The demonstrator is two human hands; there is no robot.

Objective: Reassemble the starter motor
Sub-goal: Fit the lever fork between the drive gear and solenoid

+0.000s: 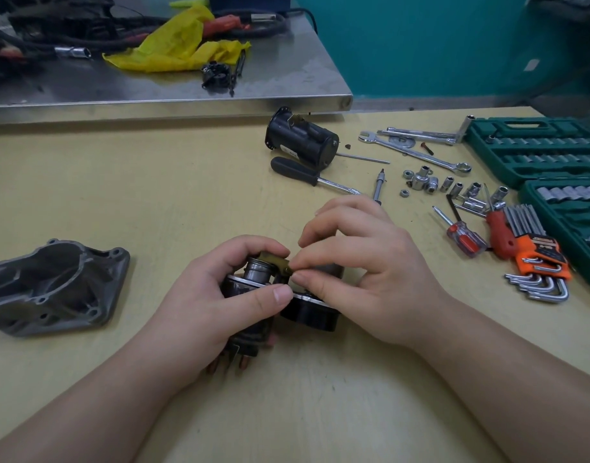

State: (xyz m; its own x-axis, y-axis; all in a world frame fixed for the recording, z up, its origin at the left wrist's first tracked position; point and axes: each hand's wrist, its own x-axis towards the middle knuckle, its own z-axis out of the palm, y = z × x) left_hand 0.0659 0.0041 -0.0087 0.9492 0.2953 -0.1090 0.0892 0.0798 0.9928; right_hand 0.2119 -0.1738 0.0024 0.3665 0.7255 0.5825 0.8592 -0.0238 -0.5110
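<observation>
Solenoid point(250, 305) at table centre, gripped round its body by left hand point(220, 295). Right hand point(357, 272) pinching brass-coloured lever point(276, 262) at plunger end. Probably heavy, rigid metal, maybe slick; lever small, fiddly. Best held by body, not copper terminals. Grey nose housing point(53, 289) well left.

Both bare forearms extend forward from the lower edge of the view and converge at the centre. The left hand point(220, 292) has its fingers curled over the top and its thumb across the front, gripping. The right hand point(360, 272) is arched, thumb and index fingertips pinched together just beside the left thumb.
</observation>
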